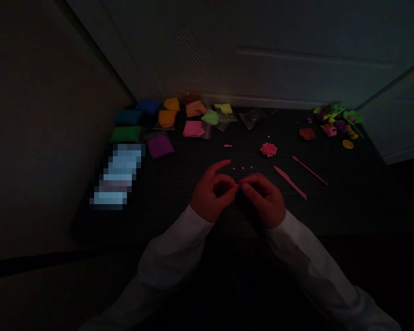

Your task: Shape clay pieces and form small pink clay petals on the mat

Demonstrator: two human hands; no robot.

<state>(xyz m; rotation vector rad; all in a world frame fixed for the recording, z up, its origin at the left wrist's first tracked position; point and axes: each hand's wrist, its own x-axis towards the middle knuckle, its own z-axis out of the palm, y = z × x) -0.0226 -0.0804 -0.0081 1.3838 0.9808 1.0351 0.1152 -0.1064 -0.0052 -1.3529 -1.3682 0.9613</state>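
My left hand (214,192) and my right hand (264,198) meet fingertip to fingertip above the dark table. Both are closed in a pinch on what looks like a tiny piece of clay (238,185), mostly hidden by the fingers. The left index finger stretches out, away from the pinch. Just beyond the fingertips lie three small pink clay balls (242,168) in a row. Farther back are a small pink cone-shaped piece (227,145) and a ruffled pink clay flower (268,149). To the right of my right hand rest a pink modelling knife (290,183) and a thin pink stick tool (309,170).
Coloured clay packets, among them a purple one (160,145) and a green one (126,134), line the back left. A lit, blurred-out screen (119,177) lies at the left. Small finished figures (331,126) and a reddish lump (307,134) stand back right, near the wall (296,78).
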